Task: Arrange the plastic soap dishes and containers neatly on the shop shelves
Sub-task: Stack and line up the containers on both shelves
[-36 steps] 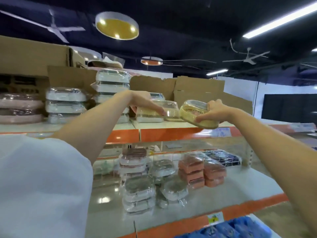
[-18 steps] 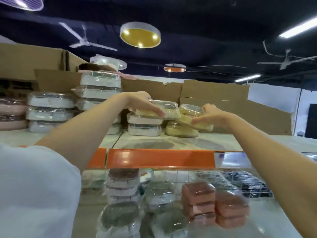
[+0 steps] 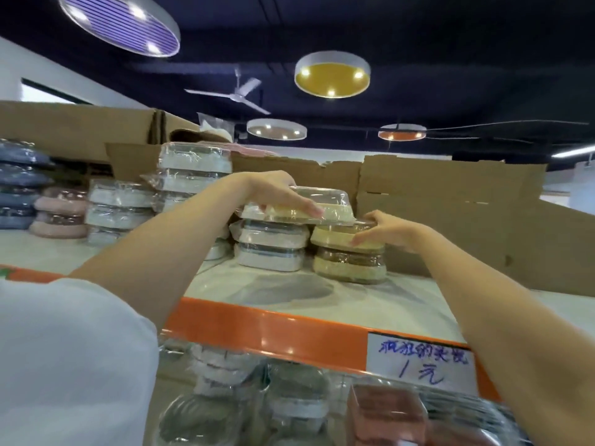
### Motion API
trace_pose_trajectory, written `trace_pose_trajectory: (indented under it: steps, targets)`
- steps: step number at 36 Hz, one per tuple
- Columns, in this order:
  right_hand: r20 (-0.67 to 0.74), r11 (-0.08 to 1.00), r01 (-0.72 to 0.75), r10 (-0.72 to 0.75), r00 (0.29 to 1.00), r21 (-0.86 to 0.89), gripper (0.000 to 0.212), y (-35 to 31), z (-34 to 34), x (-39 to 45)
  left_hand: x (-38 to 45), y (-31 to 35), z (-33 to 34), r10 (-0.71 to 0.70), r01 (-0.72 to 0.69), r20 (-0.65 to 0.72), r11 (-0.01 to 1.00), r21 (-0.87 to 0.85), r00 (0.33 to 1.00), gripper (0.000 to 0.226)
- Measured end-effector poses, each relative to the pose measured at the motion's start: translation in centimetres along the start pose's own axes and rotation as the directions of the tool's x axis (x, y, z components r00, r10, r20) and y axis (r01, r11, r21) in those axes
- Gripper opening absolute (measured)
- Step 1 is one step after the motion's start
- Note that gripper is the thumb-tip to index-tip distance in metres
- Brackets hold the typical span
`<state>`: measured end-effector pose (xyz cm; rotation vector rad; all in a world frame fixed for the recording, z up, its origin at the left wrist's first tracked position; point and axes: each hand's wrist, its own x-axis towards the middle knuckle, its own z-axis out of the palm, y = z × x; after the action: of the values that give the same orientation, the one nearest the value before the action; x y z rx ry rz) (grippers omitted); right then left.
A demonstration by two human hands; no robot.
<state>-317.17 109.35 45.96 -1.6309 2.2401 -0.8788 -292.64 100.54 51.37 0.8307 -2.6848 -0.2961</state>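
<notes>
A wrapped yellow soap dish (image 3: 335, 209) is being held by the fingers (image 3: 309, 208) of the left hand (image 3: 273, 191), which are lying long across its front edge with the palm over its clear lid. This dish is being kept on top of two stacked white dishes (image 3: 270, 246), just left of the yellow stack. A second yellow soap dish (image 3: 331, 237) is being gripped by the right hand (image 3: 389, 231), the fingertips (image 3: 357, 241) being pressed to its front wall and the thumb being curled over its far top edge. It is being seated on a bottom yellow dish (image 3: 349, 267), so that a two-high yellow stack is being formed.

This yellow stack is being supported by the top shelf (image 3: 289, 291), whose orange front rail (image 3: 273, 329) is being seen just below it. To the left of the stack, taller piles of white dishes (image 3: 193, 175) are being displayed, and farther left pink containers (image 3: 59, 214) and blue ones (image 3: 19, 185). Behind the stack, cardboard boxes (image 3: 450, 194) are being used as a backing. Below and right of the stack, a handwritten price label (image 3: 421, 365) is being shown on the rail, with more wrapped dishes (image 3: 289, 397) blurred beneath.
</notes>
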Motion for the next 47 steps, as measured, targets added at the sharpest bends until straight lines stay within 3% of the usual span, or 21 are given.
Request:
trace_pose_trajectory:
  steps: [4, 8, 12, 18, 22, 25, 27, 30, 34, 38, 42, 45, 47]
  targets:
    - [0.073, 0.992, -0.017, 0.008, 0.997, 0.124, 0.092, 0.6, 0.0, 0.3, 0.4, 0.3, 0.3, -0.003, 0.003, -0.004, 1.0, 0.004, 1.0, 0.077]
    - [0.092, 0.979, -0.012, -0.007, 0.996, 0.204, 0.108, 0.6, -0.1, 0.3, 0.3, 0.7, 0.2, 0.0, 0.0, -0.008, 1.0, 0.011, 1.0, 0.073]
    - [0.11, 0.971, 0.003, -0.03, 0.993, 0.24, 0.095, 1.0, -0.1, 0.3, 0.0, 1.2, 0.4, 0.007, -0.007, -0.007, 1.0, 0.02, 1.0, 0.071]
    - [0.083, 0.976, 0.005, -0.024, 0.996, 0.22, 0.096, 1.6, -0.8, -0.7, 0.1, 2.5, 0.1, 0.051, -0.049, -0.058, 0.998, 0.027, 0.997, 0.106]
    - [-0.038, 0.965, 0.113, -0.107, 0.994, 0.238, 0.071, 1.4, -1.7, -0.9, 0.3, 3.7, 0.3, 0.065, -0.064, -0.057, 0.998, 0.029, 0.996, 0.095]
    - [-0.17, 0.911, 0.225, -0.175, 0.97, 0.345, 0.045, 0.9, -2.1, -1.2, 0.7, 4.0, 0.7, 0.074, -0.072, -0.075, 0.997, 0.028, 0.994, 0.104]
    - [-0.174, 0.863, 0.285, -0.232, 0.957, 0.417, 0.035, 0.6, -2.1, -1.7, 1.0, 4.3, 0.9, 0.074, -0.072, -0.057, 0.997, 0.023, 0.996, 0.105]
    - [-0.088, 0.832, 0.345, -0.342, 0.935, 0.434, 0.048, -0.2, -1.9, -2.5, 1.3, 4.9, 1.2, 0.035, -0.034, -0.029, 0.999, 0.036, 0.999, 0.087]
    - [0.048, 0.866, 0.345, -0.387, 0.921, 0.363, 0.048, -0.7, -1.8, -2.6, 2.3, 5.1, 1.5, 0.013, -0.012, -0.051, 1.0, 0.014, 0.999, 0.074]
    - [0.046, 0.875, 0.356, -0.391, 0.919, 0.33, 0.064, -0.8, -1.8, -2.2, 2.9, 4.9, 2.0, 0.042, -0.048, -0.099, 0.997, -0.058, 0.994, 0.068]
    - [0.004, 0.895, 0.321, -0.339, 0.941, 0.311, 0.095, -1.3, -1.7, -1.8, 3.1, 4.5, 2.0, 0.021, -0.033, -0.185, 0.997, -0.064, 0.983, 0.061]
    - [-0.102, 0.898, 0.308, -0.291, 0.951, 0.314, 0.086, -1.0, -1.9, -1.2, 2.9, 4.1, 2.2, -0.026, 0.021, -0.2, 0.999, -0.03, 0.979, 0.091]
    - [-0.161, 0.905, 0.3, -0.262, 0.952, 0.301, 0.08, -0.6, -1.9, -0.9, 2.6, 3.7, 2.4, -0.027, 0.037, -0.197, 0.998, 0.048, 0.98, 0.086]
